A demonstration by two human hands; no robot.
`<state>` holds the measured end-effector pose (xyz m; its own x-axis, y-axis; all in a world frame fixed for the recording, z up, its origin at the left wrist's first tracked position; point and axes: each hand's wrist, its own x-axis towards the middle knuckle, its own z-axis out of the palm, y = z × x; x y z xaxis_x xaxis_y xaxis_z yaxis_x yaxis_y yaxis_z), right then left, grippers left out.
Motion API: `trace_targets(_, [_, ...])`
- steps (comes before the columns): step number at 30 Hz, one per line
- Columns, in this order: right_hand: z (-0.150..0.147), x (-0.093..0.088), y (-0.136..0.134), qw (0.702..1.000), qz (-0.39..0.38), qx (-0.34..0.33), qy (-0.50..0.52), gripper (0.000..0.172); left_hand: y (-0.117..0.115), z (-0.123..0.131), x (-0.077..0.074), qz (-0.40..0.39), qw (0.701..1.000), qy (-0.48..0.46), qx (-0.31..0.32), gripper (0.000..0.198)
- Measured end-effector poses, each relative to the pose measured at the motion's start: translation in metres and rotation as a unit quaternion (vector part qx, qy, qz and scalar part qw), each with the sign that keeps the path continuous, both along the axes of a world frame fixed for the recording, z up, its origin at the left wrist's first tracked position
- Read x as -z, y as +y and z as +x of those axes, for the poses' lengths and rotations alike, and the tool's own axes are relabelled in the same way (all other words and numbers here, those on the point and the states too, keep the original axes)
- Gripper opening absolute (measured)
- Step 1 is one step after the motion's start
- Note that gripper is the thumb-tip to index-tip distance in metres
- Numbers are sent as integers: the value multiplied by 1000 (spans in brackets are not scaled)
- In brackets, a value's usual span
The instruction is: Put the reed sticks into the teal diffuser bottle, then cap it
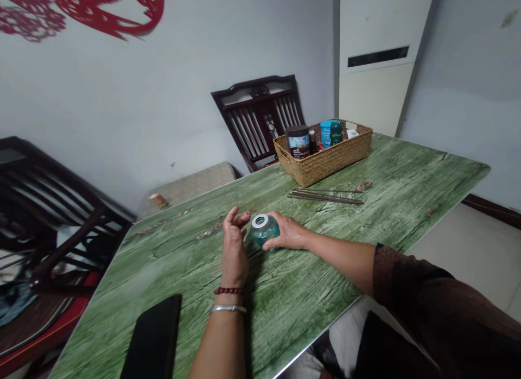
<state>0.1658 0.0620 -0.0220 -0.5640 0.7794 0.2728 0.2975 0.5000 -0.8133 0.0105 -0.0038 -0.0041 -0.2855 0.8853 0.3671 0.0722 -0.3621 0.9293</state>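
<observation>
A small round glass bottle (260,237) with teal liquid and a silver ring collar stands on the green table. My right hand (286,232) is wrapped round its right side. Just left of the bottle, my left hand (235,240) is raised with its fingers apart, slightly curled, and holds nothing. Beyond the bottle, several thin dark sticks (325,197) lie on the tabletop.
A woven basket (325,169) holding jars and bottles sits at the far side of the green table (195,281). A black phone (152,335) lies at the near left. Dark wooden chairs (260,118) stand beyond and to the left.
</observation>
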Motion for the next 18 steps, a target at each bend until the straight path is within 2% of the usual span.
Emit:
trace_targets(5, [0, -3, -1, 1000, 3, 4, -11, 85, 0, 3, -1, 11, 999, 7, 51, 60])
trace_targets(12, [0, -3, -1, 1000, 1, 0, -2, 84, 2, -3, 1, 28, 999, 10, 15, 57])
trace_targets(18, [1, -4, -2, 1000, 4, 5, -9, 80, -3, 2, -2, 0, 994, 70, 84, 80])
